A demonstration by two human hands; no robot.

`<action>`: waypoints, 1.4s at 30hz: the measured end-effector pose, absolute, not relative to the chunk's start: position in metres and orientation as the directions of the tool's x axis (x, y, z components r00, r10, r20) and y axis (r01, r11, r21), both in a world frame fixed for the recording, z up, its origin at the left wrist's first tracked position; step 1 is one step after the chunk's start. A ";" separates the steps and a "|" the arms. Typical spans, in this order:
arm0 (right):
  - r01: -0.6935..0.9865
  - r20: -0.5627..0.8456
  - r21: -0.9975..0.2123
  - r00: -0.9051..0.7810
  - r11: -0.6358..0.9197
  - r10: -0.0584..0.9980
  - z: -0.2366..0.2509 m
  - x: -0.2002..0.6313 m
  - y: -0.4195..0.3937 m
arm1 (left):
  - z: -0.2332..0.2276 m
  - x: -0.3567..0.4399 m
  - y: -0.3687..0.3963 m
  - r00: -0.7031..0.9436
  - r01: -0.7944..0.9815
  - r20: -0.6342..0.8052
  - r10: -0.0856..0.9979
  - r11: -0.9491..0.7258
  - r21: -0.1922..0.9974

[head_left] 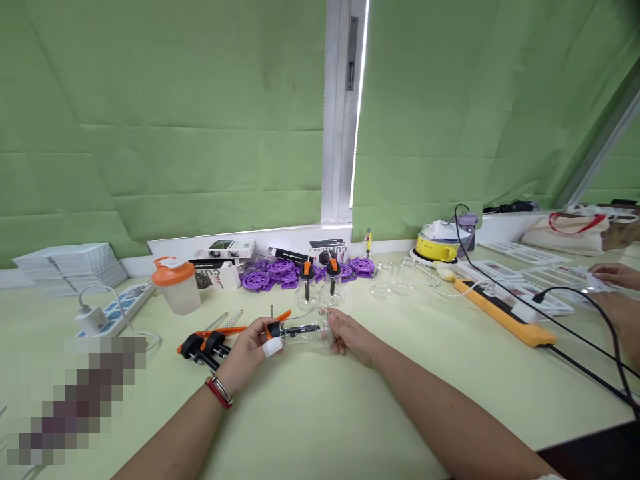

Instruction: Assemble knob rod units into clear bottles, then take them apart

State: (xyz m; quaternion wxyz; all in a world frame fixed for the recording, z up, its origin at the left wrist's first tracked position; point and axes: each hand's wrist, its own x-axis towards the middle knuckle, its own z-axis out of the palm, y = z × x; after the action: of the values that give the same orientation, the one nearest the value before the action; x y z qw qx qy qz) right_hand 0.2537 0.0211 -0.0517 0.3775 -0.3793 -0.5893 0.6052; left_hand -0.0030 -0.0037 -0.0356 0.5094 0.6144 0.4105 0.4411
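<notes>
Between my hands lies a clear glass bottle (307,333) on its side, with a black part running inside it. My left hand (250,350), with a white wrap on one finger, is closed around the black cap end (274,329). The other end of the glass is in my right hand (349,335), its fingers curled round it. Just beyond stand two similar glass bottles (307,293) with black and orange tops. Left of my left hand are black caps (192,347) with rods and orange handles (227,330).
Purple plastic parts (257,281) and printed boxes (223,275) line the back. Farther right stand clear glass bottles (382,283), a yellow container (436,249) and an orange power strip (505,319). A shaker cup (180,293) stands left. Another person's hand (613,275) works at far right.
</notes>
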 end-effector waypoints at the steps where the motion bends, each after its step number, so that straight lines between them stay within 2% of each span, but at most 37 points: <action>1: -0.013 -0.004 -1.000 -0.436 -0.011 0.900 -0.049 0.255 0.020 | -0.035 -0.003 -0.003 0.270 0.068 0.122 0.955 -0.146 0.987; 7: -0.060 0.095 -0.995 -0.485 0.076 0.869 -0.040 0.258 0.016 | -0.034 -0.003 -0.003 0.250 0.073 0.141 0.958 -0.164 0.984; 15: -0.123 -0.025 -0.988 -0.449 -0.089 0.893 -0.051 0.250 0.022 | -0.038 -0.003 -0.003 0.249 0.131 0.143 0.958 -0.180 0.975; 20: -0.082 -0.017 -0.995 -0.438 -0.059 0.899 -0.042 0.252 0.020 | -0.034 -0.002 -0.004 0.229 0.150 0.155 0.961 -0.192 0.970; 23: -0.053 0.043 -0.998 -0.451 0.021 0.892 -0.034 0.256 0.016 | -0.031 -0.004 -0.005 0.248 0.193 0.204 0.947 -0.254 0.948; 25: 0.050 0.107 -0.988 -0.467 0.147 0.878 -0.031 0.257 0.011 | -0.028 -0.005 -0.007 0.260 0.256 0.261 0.930 -0.327 0.909; 28: 0.282 0.237 -0.869 -0.484 0.407 0.842 -0.032 0.254 0.003 | -0.024 -0.001 -0.015 0.306 0.375 0.364 0.880 -0.462 0.804; 31: 0.428 0.300 -0.746 -0.467 0.510 0.832 -0.035 0.248 -0.003 | -0.022 0.007 -0.023 0.374 0.429 0.409 0.832 -0.547 0.719; 34: 0.455 0.388 -0.713 -0.377 0.533 0.841 -0.035 0.251 0.002 | -0.019 0.006 -0.025 0.379 0.460 0.464 0.801 -0.598 0.656; 36: 0.461 0.495 -0.699 -0.240 0.547 0.835 -0.034 0.261 0.013 | -0.015 -0.005 -0.019 0.331 0.548 0.503 0.798 -0.597 0.586; 39: 0.515 0.594 -0.706 0.055 0.487 0.803 -0.036 0.283 0.036 | -0.010 -0.037 -0.002 0.180 0.758 0.534 0.826 -0.463 0.460; 40: 0.538 0.584 -0.721 0.134 0.437 0.800 -0.039 0.290 0.044 | -0.010 -0.049 0.004 0.120 0.833 0.538 0.834 -0.379 0.402; 42: 0.549 0.523 -0.762 0.208 0.343 0.827 -0.047 0.302 0.059 | -0.010 -0.068 0.014 0.068 0.944 0.442 0.894 -0.202 0.262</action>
State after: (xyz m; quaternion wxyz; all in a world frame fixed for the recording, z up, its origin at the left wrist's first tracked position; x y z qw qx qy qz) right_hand 0.3023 0.0591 -0.0471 0.5406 -0.5585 -0.6159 0.1281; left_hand -0.0683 0.0144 -0.0100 -0.0470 0.7294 0.6301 0.2624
